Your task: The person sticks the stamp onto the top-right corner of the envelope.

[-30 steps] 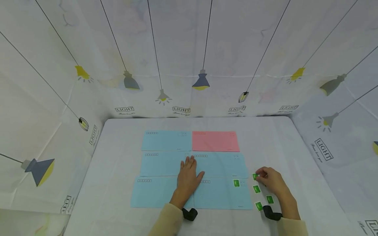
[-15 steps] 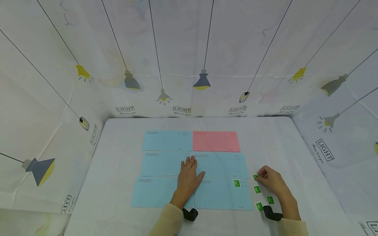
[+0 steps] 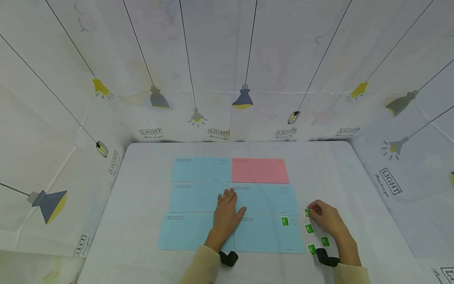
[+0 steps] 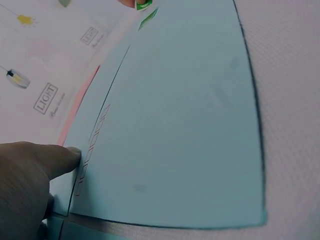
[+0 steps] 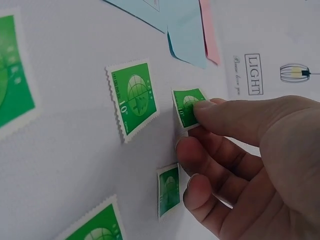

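Note:
My left hand lies flat over the seam between blue envelopes, fingers straight and thumb out to the side. In the left wrist view its thumb rests at the upper edge of the lower right envelope. My right hand pinches a green postage stamp between thumb and index finger, to the right of the envelopes. The stamp stands tilted, its white perforated edge showing. Several more green stamps lie around that hand, one just below its fingertips and another beside it.
Blue envelopes and one pink envelope form a two-column grid on the white table. One stamp sits at the lower right envelope's upper right corner. A lamp-patterned cloth encloses the table's back and sides.
The right hand's fingers shift slightly at the stamp they pinch, which tips a little. The left hand stays in place on the envelopes.

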`<control>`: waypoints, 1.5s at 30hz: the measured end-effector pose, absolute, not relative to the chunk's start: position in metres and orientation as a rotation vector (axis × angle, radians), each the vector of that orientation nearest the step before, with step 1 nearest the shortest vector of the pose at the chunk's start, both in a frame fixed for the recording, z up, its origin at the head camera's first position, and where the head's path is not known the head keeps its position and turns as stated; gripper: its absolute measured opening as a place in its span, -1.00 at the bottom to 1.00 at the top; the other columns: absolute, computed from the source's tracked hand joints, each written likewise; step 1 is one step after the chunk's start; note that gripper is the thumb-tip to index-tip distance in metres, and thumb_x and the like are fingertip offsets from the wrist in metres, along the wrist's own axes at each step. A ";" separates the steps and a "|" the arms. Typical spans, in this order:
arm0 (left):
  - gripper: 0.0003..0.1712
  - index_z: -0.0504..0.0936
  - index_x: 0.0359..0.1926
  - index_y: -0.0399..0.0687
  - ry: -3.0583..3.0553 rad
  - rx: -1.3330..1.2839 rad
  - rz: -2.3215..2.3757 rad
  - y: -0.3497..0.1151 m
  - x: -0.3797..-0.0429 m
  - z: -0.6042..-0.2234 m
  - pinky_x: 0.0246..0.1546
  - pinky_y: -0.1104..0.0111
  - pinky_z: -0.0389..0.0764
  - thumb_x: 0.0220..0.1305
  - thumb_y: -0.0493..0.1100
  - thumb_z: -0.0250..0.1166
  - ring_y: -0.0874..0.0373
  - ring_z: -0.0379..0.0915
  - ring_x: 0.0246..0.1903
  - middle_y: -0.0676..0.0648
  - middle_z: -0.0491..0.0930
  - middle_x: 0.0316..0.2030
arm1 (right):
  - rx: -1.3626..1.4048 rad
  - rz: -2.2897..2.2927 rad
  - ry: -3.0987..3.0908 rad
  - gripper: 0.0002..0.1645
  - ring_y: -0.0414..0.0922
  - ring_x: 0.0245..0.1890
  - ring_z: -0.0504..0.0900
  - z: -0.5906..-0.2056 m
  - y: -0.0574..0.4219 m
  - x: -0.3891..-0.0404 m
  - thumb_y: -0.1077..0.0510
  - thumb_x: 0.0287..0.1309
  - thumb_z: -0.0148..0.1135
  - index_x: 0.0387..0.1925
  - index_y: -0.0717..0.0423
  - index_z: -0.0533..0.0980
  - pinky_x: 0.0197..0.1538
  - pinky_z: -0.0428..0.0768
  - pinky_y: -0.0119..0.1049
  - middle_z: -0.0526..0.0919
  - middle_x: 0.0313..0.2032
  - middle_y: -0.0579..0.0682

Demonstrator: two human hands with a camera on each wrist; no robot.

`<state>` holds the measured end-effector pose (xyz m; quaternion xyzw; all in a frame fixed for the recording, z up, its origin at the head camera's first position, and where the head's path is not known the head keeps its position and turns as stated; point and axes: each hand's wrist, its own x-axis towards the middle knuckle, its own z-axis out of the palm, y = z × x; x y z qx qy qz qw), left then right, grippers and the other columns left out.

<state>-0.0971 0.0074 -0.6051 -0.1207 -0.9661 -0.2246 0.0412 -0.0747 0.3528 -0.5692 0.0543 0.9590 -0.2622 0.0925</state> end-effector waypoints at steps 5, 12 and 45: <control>-0.23 0.36 0.28 -0.23 -2.960 -0.366 -0.695 0.007 -0.098 -0.605 0.38 0.01 0.16 0.21 0.18 0.22 -0.04 0.13 0.39 -0.14 0.29 0.34 | 0.135 -0.777 2.901 -0.83 -0.11 -0.33 0.53 -0.566 0.356 -0.079 0.14 0.22 0.15 -0.18 0.11 0.53 -0.33 0.50 -0.32 0.65 -0.29 0.03; -0.24 0.37 0.27 -0.23 -2.957 -0.369 -0.702 0.007 -0.097 -0.604 0.38 0.01 0.16 0.21 0.17 0.23 -0.05 0.13 0.38 -0.14 0.29 0.34 | 0.083 -0.785 2.942 -0.81 -0.13 -0.33 0.53 -0.558 0.356 -0.089 0.14 0.24 0.13 -0.16 0.12 0.54 -0.32 0.50 -0.33 0.65 -0.27 0.05; -0.24 0.38 0.27 -0.22 -2.959 -0.360 -0.695 0.006 -0.097 -0.602 0.38 0.03 0.16 0.20 0.17 0.23 -0.03 0.14 0.38 -0.14 0.30 0.33 | 0.000 -1.118 2.752 -0.77 -0.15 -0.39 0.56 -0.579 0.297 -0.161 0.04 0.20 0.21 -0.18 0.08 0.56 -0.29 0.52 -0.40 0.66 -0.31 0.02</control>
